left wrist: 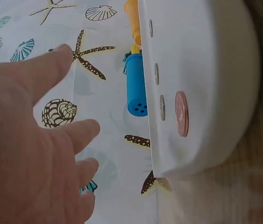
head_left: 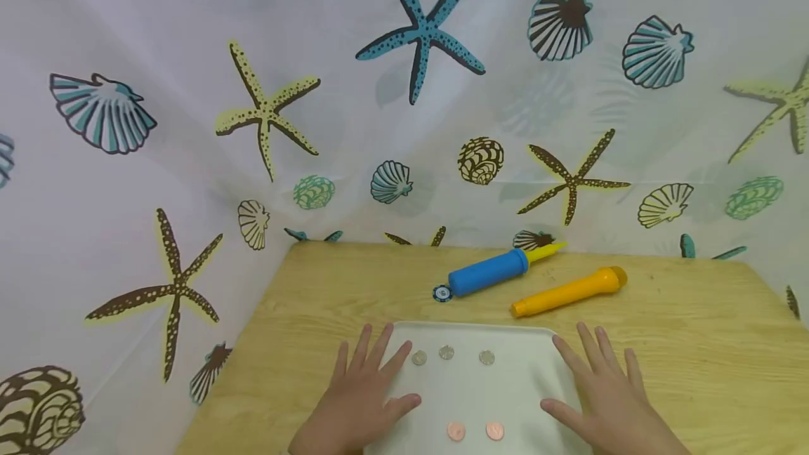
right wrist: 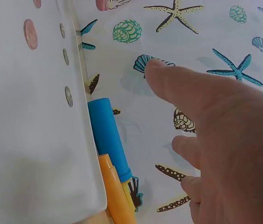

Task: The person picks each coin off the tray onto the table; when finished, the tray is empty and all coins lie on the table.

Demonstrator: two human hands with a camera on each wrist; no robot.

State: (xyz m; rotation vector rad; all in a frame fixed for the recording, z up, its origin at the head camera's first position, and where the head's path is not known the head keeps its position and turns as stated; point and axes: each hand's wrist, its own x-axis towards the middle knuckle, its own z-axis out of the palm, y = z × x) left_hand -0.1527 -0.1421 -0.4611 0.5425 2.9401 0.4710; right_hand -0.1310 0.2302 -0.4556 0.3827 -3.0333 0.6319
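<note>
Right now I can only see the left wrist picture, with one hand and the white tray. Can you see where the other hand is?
Observer: Yes. The right hand is at the tray's right side, fingers spread.
Operator: Is anything hiding next to the blue tube?
Observer: Yes, a round poker chip lies by the end away from its yellow tip.
Operator: The pink coins look squished together. Are they touching?
Observer: No, the head view shows a gap between the two.
</note>
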